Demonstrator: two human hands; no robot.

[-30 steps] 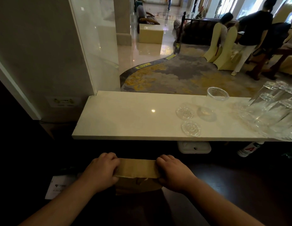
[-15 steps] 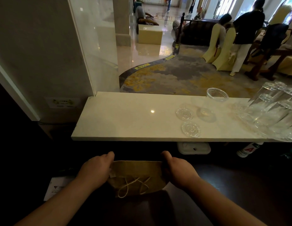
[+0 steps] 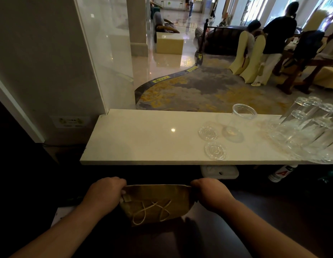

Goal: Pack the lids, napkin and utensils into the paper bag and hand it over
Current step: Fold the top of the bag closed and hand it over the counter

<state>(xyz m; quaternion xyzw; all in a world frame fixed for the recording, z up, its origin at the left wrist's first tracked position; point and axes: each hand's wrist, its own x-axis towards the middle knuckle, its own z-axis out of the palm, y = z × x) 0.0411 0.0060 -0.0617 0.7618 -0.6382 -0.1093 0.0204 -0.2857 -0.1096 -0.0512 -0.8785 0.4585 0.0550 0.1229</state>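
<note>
A brown paper bag (image 3: 158, 198) with white string handles stands on the dark lower counter in front of me, its mouth held wide. My left hand (image 3: 104, 194) grips its left rim and my right hand (image 3: 211, 194) grips its right rim. Two clear plastic lids (image 3: 208, 133) (image 3: 215, 151) lie flat on the pale marble ledge (image 3: 143, 138) above, right of centre, well beyond both hands. No napkin or utensils can be made out.
A clear plastic cup (image 3: 238, 121) stands beside the lids, and several upturned glasses (image 3: 309, 131) crowd the ledge's right end. A white paper (image 3: 59, 215) lies left of the bag. A bottle (image 3: 279, 173) and white box (image 3: 219, 172) sit under the ledge. People stand beyond.
The folded bag top has been pulled apart: both hands moved outward to the rims, the mouth widened, and the string handles came into sight.
</note>
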